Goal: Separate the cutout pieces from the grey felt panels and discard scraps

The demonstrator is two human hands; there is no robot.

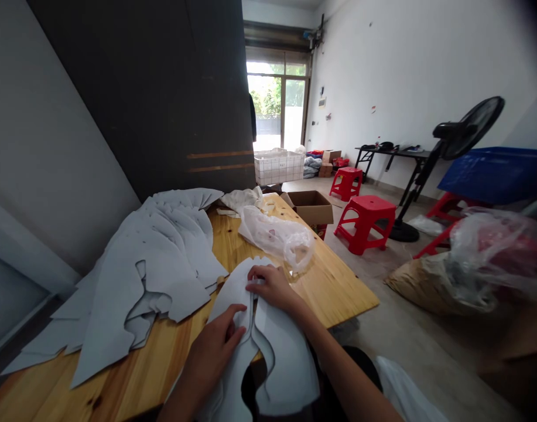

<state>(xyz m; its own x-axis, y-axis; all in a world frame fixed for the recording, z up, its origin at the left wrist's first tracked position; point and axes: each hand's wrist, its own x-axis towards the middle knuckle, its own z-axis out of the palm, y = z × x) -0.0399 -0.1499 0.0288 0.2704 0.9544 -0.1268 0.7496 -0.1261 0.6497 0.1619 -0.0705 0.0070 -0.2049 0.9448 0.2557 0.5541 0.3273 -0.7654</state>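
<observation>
Presently under the hands: a grey cut sheet (287, 369) with a curved, waisted opening, lying flat at the near edge of a pine tabletop (338, 287).

Left hand (211, 351): palm down on the sheet's near part; fingers together and flat, not clamped on anything.

Right hand (268, 287): on the sheet's far part; fingers together and lightly curled over the surface. Any pinch on the edge cannot be told from this view.

Main stack: a heap of grey cut sheets (163, 258) overlaps in a fan on the left of the tabletop, just beside the hands, with its lower edge hanging past the table's side.

Progress: many sheets lie in the heap and only this one lies apart under the hands. How many have been handled cannot be told.

Far end of table: a clear plastic bag (272, 234) and a cardboard box (310, 208).

Room beyond: a red plastic stool (365, 220), a standing fan (465, 129) and a white crate (277, 167).
</observation>
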